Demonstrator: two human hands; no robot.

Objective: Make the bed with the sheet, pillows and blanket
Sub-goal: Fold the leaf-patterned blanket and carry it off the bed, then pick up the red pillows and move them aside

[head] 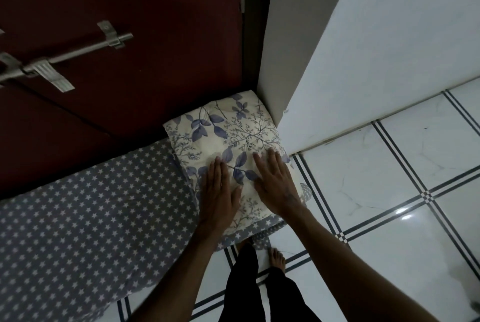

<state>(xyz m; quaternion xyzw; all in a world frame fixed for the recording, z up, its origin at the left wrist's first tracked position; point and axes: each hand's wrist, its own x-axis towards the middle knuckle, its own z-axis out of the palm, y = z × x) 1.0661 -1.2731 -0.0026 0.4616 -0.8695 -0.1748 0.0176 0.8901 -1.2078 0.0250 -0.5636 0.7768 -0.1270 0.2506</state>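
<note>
While both hands are lying flat with straight fingers holding nothing, the left hand (219, 193) and right hand (276, 182) are pressing on the cream folded blanket with blue leaf print (228, 137). It is extending beyond the fingertips toward the dark red door (124, 56) and white wall (363, 35), resting under the palms on the grey star-patterned bed sheet (91, 223), which is spreading left of the fingers.

Lighting is dim and cool overall, with the door (117, 74) and the left side darkest. A small glare patch sits on the glossy floor (406, 213) at right. Focus is soft throughout; straight lines bow toward the edges from wide-angle distortion.
</note>
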